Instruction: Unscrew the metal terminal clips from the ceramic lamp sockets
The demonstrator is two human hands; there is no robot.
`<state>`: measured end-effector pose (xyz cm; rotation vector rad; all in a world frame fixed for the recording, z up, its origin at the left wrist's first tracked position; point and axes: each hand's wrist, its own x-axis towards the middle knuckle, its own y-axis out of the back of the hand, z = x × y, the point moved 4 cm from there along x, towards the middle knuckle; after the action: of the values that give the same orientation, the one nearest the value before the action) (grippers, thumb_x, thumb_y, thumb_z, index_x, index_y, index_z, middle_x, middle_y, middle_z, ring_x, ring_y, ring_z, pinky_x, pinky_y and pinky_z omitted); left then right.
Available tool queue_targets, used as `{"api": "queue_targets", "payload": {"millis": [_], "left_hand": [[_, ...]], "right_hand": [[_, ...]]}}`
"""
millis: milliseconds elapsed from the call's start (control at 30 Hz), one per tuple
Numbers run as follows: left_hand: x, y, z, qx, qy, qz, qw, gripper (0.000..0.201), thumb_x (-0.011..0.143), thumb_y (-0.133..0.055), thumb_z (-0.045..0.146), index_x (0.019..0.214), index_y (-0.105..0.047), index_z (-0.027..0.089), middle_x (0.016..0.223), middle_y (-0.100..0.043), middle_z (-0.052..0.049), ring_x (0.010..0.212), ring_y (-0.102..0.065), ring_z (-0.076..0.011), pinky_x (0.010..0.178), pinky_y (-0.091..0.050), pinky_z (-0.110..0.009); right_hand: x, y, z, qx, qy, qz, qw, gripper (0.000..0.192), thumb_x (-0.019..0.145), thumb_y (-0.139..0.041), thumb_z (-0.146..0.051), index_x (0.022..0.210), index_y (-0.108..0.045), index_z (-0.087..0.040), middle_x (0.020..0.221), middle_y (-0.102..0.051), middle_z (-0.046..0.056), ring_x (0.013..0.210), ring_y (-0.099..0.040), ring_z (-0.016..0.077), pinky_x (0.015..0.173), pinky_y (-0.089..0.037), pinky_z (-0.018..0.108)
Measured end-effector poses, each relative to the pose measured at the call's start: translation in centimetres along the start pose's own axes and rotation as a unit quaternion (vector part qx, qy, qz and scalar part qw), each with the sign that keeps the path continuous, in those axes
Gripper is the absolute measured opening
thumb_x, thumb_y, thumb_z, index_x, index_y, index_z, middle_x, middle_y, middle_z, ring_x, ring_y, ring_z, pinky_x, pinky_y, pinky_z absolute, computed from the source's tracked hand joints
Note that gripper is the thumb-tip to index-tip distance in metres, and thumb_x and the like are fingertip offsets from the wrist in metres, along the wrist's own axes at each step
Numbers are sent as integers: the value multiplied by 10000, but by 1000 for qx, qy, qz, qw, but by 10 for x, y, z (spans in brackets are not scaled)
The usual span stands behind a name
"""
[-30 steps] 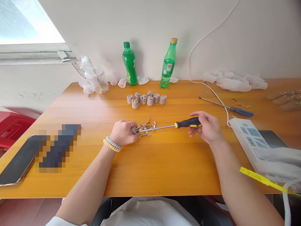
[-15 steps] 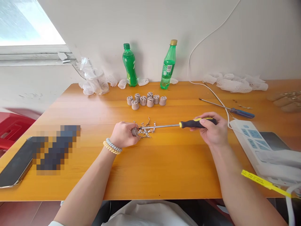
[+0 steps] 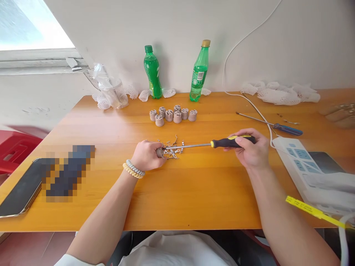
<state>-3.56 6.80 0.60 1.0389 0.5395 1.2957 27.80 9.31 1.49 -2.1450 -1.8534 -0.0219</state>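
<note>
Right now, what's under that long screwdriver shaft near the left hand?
Under the screwdriver shaft lies a heap of small metal clips on the table. Its tip meets a small grey socket in the left hand; fingers cover most of the socket.

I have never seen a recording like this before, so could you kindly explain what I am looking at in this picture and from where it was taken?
There is no machine here: a person works with two bare hands, and the one camera sits on their head, looking forward and down, so both arms reach in from the bottom edge.

The left hand, with bracelets at the wrist, pinches a small grey socket piece on the wooden table. The right hand holds a black and yellow screwdriver, its tip meeting that piece above a heap of small metal clips.

Farther back stand a cluster of similar grey pieces and two green bottles. A blue screwdriver and a white power strip lie to the right, a phone to the left.
</note>
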Motion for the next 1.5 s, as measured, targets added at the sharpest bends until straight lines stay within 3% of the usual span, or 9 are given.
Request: {"api": "queue_targets", "payload": {"millis": [333,533,933,1133,1267,1367,1433,1500], "left_hand": [[1,0,-1,-9,26,-7,1000,108,581,-590,292,612,-613,190,458,-335,48,470,-250,-100,481,-296,-244],[0,-1,-1,-18,27,-9,999,126,580,-584,281,650,-637,190,469,-370,45,472,-259,-98,497,-316,-242],[0,0,0,-24,22,1,999,153,581,-593,281,671,-658,176,472,-403,40,466,-271,-91,498,-334,-235],[-1,2,1,-15,-29,20,999,185,591,-569,286,698,-664,169,535,-522,4,475,-380,-104,521,-376,-249],[0,4,-2,-1,-13,13,1000,113,589,-557,288,617,-598,187,478,-436,23,457,-341,-105,503,-353,-253],[0,4,-4,-4,1,-15,1000,90,561,-550,262,534,-488,203,455,-342,40,450,-278,-99,474,-303,-250],[0,2,-4,0,0,-33,999,173,545,-549,251,495,-389,208,447,-298,44,449,-252,-99,462,-270,-254],[0,0,-3,7,0,-43,999,229,544,-552,252,490,-333,212,440,-276,46,445,-236,-100,457,-250,-259]], "right_hand": [[0,-1,-3,9,23,-8,1000,104,639,-744,-184,699,-659,-194,655,-681,24,559,-674,208,412,-597,358],[-1,-1,-1,15,13,-17,1000,99,639,-736,-173,703,-663,-189,657,-693,19,553,-673,192,392,-584,311],[0,1,2,8,15,-12,1000,144,647,-760,-216,722,-642,-185,663,-687,14,543,-668,196,436,-603,372],[2,0,8,-16,-55,28,998,217,665,-790,-291,712,-599,-200,617,-624,-21,516,-664,184,409,-596,334],[2,3,12,-101,-114,-4,988,317,763,-679,-502,776,-599,-195,533,-602,-8,350,-560,146,291,-472,264],[1,8,7,-173,-85,-26,981,347,798,-623,-538,776,-633,-192,451,-513,-21,287,-421,86,236,-284,208],[1,7,1,-134,-35,-45,989,250,717,-739,-432,806,-634,-223,549,-560,-20,378,-474,88,314,-357,215],[0,5,-4,-58,0,-74,996,350,621,-806,-348,902,-611,-279,759,-648,-9,542,-582,127,472,-488,264]]}}
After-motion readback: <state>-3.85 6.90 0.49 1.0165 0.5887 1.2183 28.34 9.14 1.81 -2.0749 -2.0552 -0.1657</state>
